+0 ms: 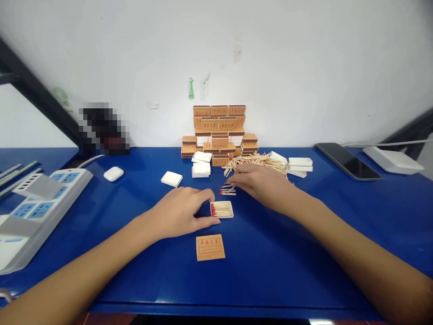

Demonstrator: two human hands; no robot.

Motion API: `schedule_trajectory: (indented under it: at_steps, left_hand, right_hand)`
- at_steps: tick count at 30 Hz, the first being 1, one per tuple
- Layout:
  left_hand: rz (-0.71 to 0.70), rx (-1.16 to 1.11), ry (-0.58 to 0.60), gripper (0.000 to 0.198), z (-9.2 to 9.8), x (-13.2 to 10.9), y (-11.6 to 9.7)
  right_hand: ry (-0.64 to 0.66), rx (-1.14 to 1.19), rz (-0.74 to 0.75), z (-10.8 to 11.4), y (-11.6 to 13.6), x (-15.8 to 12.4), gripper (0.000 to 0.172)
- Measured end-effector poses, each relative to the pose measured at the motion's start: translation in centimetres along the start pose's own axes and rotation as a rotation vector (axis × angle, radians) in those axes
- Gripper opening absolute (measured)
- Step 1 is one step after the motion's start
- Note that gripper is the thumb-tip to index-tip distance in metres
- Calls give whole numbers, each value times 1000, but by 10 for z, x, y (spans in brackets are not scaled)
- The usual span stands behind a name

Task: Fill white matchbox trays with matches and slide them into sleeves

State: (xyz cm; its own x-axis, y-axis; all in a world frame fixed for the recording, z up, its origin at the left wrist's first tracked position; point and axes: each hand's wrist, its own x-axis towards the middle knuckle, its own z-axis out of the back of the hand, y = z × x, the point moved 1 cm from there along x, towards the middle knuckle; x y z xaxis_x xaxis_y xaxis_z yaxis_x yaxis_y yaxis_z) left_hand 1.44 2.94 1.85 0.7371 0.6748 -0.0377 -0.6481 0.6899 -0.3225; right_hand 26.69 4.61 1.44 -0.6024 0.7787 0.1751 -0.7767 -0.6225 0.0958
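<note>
My left hand (pixel 184 212) holds a white matchbox tray (pixel 231 210) by its left end, thumb at the near side and forefinger at the far side. Red-headed matchsticks (pixel 221 209) lie in the tray, heads to the left. Just beyond it, my right hand (pixel 255 183) has its fingertips pinched together on a matchstick (pixel 227 183), mostly hidden by the fingers. Several loose matchsticks (pixel 228 191) lie on the table below those fingertips. Behind the right hand spreads a big heap of matchsticks (pixel 257 159). An orange matchbox sleeve (pixel 210 247) lies flat nearer me.
Orange matchboxes (pixel 219 124) are stacked against the wall. White trays (pixel 201 169) sit before the stack, another tray (pixel 172 178) left, more trays (pixel 300 164) right. A phone (pixel 348 161) and white device (pixel 392 160) lie right; an earphone case (pixel 113 174) and power strip (pixel 43 207) left.
</note>
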Motion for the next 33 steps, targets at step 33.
schedule_trajectory:
  at_steps: [33]
  left_hand:
    - [0,6,-8,39,0,-2,0]
  right_hand:
    - [3,135,-123,16,-20,-6,18]
